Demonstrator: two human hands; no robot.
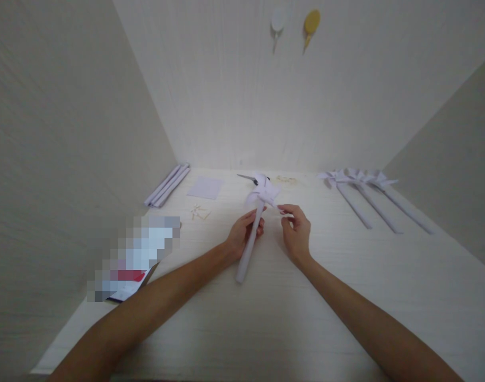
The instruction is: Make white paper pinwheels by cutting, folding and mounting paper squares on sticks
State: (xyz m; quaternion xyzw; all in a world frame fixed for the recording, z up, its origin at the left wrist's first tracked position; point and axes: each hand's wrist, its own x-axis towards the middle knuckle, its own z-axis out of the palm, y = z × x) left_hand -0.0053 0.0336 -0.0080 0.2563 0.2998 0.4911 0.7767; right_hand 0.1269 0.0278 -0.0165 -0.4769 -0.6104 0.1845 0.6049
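Left hand [242,233] grips one paper pinwheel [254,223]; three finished pinwheels [364,193] lie nearby.

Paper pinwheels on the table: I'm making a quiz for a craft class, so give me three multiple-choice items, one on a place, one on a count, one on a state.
1. Where do the finished pinwheels lie?
A. far right of the table
B. near left corner
C. on the wall

2. How many finished pinwheels lie there?
A. one
B. three
C. six

3. How is the pinwheel in the middle held?
A. left hand grips its stick
B. it lies untouched
C. both hands press it flat

Answers:
1 A: the finished pinwheels lie side by side at the far right of the table.
2 B: three heads and three sticks show.
3 A: the left hand wraps the stick of the pinwheel, while the right hand pinches near its blades.
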